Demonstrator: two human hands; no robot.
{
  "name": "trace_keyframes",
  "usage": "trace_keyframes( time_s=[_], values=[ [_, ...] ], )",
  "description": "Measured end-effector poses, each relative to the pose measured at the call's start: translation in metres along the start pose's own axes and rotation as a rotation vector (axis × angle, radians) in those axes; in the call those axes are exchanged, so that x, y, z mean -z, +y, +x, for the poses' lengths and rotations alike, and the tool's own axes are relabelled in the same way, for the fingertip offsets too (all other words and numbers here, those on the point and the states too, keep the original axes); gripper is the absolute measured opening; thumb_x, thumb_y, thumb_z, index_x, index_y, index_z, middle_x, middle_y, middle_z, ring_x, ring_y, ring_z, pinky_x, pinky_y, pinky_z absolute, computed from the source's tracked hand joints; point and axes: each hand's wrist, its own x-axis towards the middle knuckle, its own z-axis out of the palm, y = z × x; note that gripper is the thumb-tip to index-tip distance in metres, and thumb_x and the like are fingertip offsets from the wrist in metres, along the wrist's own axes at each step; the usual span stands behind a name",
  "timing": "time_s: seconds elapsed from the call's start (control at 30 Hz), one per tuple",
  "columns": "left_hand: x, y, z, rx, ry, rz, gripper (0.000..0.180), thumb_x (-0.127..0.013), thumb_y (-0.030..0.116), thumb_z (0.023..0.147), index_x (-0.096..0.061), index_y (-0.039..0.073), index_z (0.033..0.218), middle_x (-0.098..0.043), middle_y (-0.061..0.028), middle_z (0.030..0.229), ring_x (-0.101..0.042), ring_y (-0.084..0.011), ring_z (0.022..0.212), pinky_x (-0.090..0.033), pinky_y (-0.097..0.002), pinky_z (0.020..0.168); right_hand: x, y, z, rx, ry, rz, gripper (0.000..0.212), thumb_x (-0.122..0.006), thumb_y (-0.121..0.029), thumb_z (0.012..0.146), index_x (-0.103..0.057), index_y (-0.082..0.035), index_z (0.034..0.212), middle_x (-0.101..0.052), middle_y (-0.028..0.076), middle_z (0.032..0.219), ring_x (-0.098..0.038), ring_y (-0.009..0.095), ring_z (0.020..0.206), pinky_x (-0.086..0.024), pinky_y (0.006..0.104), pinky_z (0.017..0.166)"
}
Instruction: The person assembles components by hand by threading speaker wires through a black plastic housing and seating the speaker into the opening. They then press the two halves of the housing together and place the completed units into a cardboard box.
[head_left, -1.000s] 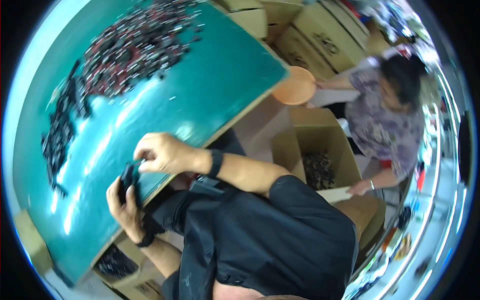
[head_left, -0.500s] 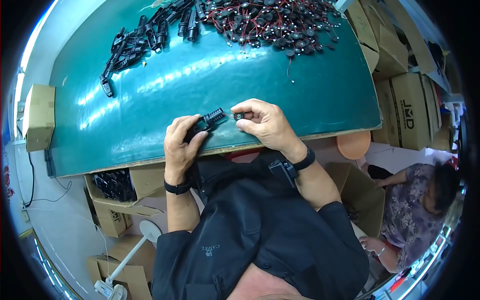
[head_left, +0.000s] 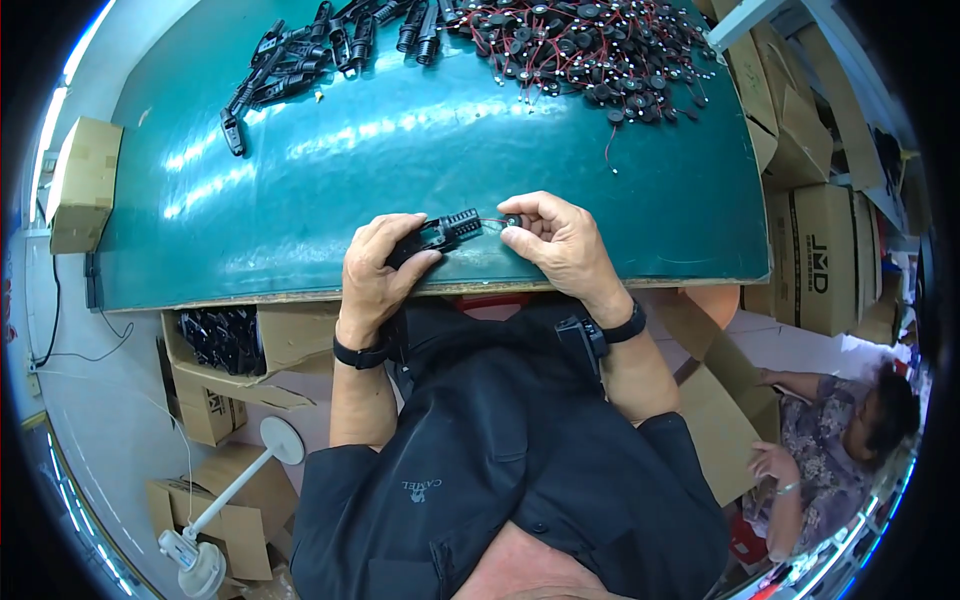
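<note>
My left hand [head_left: 385, 265] is closed around a black plastic housing [head_left: 440, 236] just above the table's near edge. The housing's ribbed, slotted end points right. Facing it, my right hand [head_left: 568, 248] pinches a small round black disc [head_left: 513, 221] between thumb and fingertips. Thin wires [head_left: 491, 221], one of them red, span the short gap between disc and ribbed end. How they sit inside the housing cannot be made out. Similar housings [head_left: 290, 68] lie at the far left of the table, and a heap of wired black discs [head_left: 600, 60] at the far right.
The green table [head_left: 350, 190] fills the space ahead. A carton [head_left: 88, 185] stands at its left end. An open box of black parts [head_left: 215, 345] sits below the near edge. More cartons [head_left: 815, 260] are stacked at right, where another person [head_left: 820, 450] handles an open box [head_left: 715, 430].
The whole view has shifted a little. The housing lies flatter, and the red wire shows more clearly between it and the disc. The other person's arm has moved up beside the open box.
</note>
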Motion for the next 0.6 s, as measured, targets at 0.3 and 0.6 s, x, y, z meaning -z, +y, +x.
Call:
trace_keyframes(
  time_s=[0.3,0.6],
  values=[
    [0.0026,0.0004,-0.0013,-0.008,0.002,-0.052,0.046,-0.095,0.013,0.073,-0.077,0.004,0.115,-0.078,-0.0127,0.111,-0.073,-0.0312,0.101,-0.056,-0.0393,0.09,0.002,0.0016,-0.0004,-0.047,-0.042,0.08,0.026,-0.079,-0.004,0.097,-0.074,0.001,0.121,-0.064,-0.005,0.089,-0.054,0.001,0.074,-0.046,0.018,0.065],
    [0.0055,-0.0032,-0.0031,-0.003,0.037,-0.168,0.046,-0.094,0.011,0.074,-0.076,0.003,0.116,-0.078,-0.0137,0.111,-0.075,-0.0303,0.1,-0.059,-0.0376,0.088,-0.0011,-0.0021,-0.0003,-0.161,-0.034,0.378,0.026,-0.077,-0.008,0.1,-0.072,0.001,0.124,-0.066,-0.002,0.086,-0.061,0.003,0.072,-0.051,0.0197,0.062]
  ],
)
